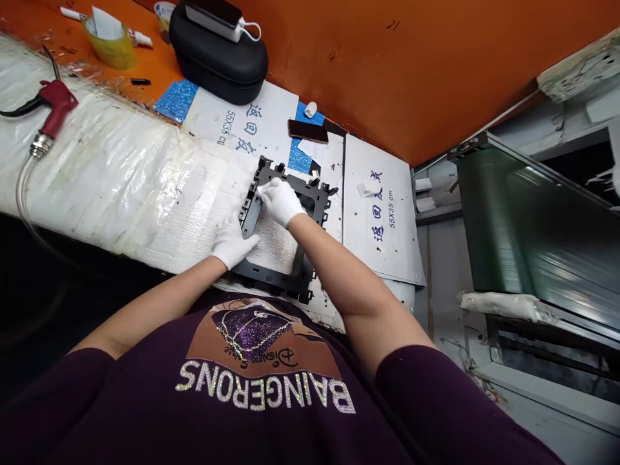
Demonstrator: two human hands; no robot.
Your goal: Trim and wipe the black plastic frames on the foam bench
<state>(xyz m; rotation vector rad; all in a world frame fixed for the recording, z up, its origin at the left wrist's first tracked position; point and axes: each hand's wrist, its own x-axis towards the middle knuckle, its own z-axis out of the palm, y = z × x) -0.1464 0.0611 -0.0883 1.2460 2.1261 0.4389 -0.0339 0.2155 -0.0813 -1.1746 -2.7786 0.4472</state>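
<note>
A black rectangular plastic frame [278, 278] with clips along its edges lies flat on the worktop in front of me, its wide opening showing the white wrapping beneath. My left hand [234, 242], in a white knit glove, grips the frame's left side, with the thumb reaching over the inner edge. My right hand [281, 200], gloved the same way, presses on the upper left part of the frame. Its fingers are bunched together, and a small white bit shows at the fingertips; whether it is a cloth or the glove itself is unclear.
Behind the frame lie a dark phone [308, 131], a white earbud-like case [310, 110] and a black zip case [217, 55]. A red air gun [57, 106] with a hose rests at left, near a tape roll [111, 48]. A green conveyor belt [523, 219] stands at right.
</note>
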